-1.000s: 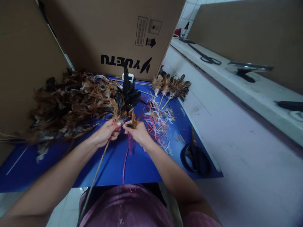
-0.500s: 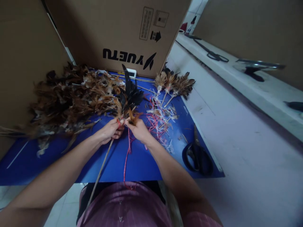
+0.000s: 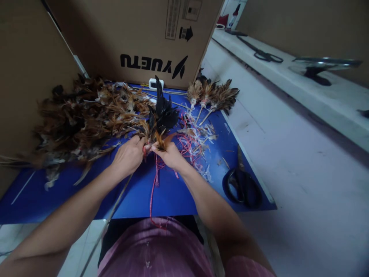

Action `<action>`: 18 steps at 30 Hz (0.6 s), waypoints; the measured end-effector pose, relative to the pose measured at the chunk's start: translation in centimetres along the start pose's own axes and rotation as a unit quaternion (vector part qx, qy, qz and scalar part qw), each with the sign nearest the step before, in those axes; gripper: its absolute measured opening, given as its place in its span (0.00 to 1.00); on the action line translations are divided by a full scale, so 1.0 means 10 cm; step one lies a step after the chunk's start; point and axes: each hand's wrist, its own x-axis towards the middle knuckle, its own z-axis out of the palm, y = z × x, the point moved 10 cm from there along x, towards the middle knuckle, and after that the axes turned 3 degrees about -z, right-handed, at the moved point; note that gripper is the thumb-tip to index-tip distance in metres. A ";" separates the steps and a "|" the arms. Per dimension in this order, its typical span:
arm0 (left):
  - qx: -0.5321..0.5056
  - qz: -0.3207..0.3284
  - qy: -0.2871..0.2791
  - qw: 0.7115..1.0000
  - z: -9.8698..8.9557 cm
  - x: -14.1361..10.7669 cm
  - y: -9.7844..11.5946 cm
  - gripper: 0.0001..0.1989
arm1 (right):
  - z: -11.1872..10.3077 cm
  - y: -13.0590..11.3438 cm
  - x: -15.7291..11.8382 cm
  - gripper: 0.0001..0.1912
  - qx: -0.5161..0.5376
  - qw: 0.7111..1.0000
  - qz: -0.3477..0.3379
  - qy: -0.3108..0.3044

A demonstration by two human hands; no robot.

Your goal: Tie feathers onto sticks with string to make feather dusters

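A feather duster [image 3: 163, 113] with black and brown feathers lies between my hands, its thin stick [image 3: 115, 207] slanting down to the lower left past the table edge. My left hand [image 3: 129, 154] is closed at the feathers' base, back of the hand up, its fingertips partly hidden. Red string [image 3: 145, 149] is wound round that base. My right hand [image 3: 170, 154] pinches at the same spot, with a small tuft of orange-brown feathers [image 3: 162, 142] over the thumb and fingers. A length of red string [image 3: 152, 200] hangs below the hands to my lap.
A large pile of brown feathers [image 3: 86, 115] covers the blue table's [image 3: 178, 200] left side. Several small feather bundles [image 3: 211, 96] lie at back right, above string scraps [image 3: 193, 146]. Black scissors [image 3: 242, 184] lie at right. A cardboard box [image 3: 138, 34] stands behind.
My left hand has turned back-up and moved slightly up and left, its fingers now at the feathers. The stick's lower end has swung left. My right hand stays nearly in place.
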 end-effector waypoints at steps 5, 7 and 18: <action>-0.048 0.021 0.039 0.998 -0.05 -0.01 0.01 0.11 | -0.02 0.02 0.01 0.07 0.011 1.000 0.008 0.000; -0.068 0.035 0.038 0.996 -0.05 -0.01 0.00 0.11 | -0.04 0.04 0.01 0.07 0.011 1.000 0.017 0.001; -0.032 0.072 0.007 0.997 0.04 -0.03 -0.02 0.11 | -0.07 0.07 -0.01 0.07 0.004 0.999 0.045 -0.025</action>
